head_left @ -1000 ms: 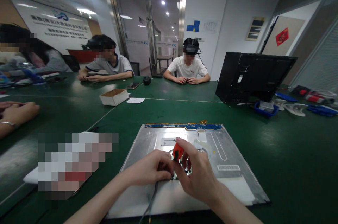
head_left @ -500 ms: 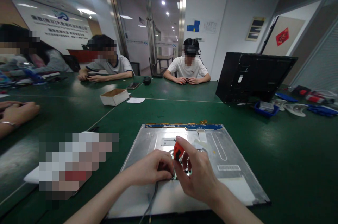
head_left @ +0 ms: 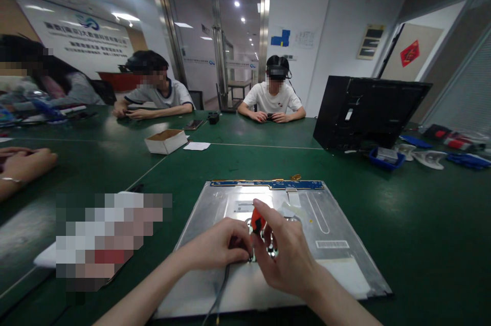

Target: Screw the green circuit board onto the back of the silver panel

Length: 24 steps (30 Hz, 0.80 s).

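Observation:
A bare LCD panel [head_left: 333,259] lies on the green table with its silvery metal back up and a blue circuit strip [head_left: 245,185] along its far edge. Over its middle, my right hand [head_left: 287,252] grips the red and black handle of a screwdriver [head_left: 258,219], held nearly upright with the index finger on top. The tip is hidden behind my fingers. My left hand [head_left: 224,244] is closed in a pinch beside it, at a small board [head_left: 271,250] mostly covered by my hands. What it pinches cannot be made out. Dark wires [head_left: 221,290] run from under it towards me.
A black monitor [head_left: 368,111] stands at the back right, near a blue tray [head_left: 386,158] and blue gloves [head_left: 468,160]. A white open box [head_left: 165,142] and paper [head_left: 197,146] lie farther left. A blurred-out item [head_left: 111,239] lies left; several people sit around the table.
My right index finger and the screwdriver handle have shifted very slightly left and turned a little. My left hand stays put. The person opposite has moved their fingers a little.

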Available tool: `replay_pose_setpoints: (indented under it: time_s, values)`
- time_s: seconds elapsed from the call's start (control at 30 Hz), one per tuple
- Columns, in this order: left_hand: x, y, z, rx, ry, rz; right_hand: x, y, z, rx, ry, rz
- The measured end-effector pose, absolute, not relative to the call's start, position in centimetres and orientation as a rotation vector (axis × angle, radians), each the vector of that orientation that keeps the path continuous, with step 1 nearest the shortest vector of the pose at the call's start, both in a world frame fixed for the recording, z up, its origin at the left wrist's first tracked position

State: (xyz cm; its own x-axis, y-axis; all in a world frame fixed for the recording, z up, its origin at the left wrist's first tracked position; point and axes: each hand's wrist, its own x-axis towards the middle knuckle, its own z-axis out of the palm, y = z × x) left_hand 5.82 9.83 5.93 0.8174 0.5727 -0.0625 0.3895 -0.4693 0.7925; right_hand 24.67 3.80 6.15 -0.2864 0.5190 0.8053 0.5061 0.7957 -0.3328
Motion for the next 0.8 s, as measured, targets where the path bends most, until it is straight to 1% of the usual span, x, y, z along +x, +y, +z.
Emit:
replay_pose_setpoints:
  time_s: [0.27,0.5,0.8]
  values:
    - [5.73,9.99,5.47,2.13,0.713,0.273,24.49,4.14,5.76,-0.8,-1.899,-0.086]
    - [5.87,9.83,5.89,2.132,0.703,0.267,24.73,3.77,6.25,-0.753,-1.942,0.008]
    - [5.78,9.77,5.75,2.114,0.711,0.302,24.5,4.05,5.54,-0.841,-1.844,-0.073]
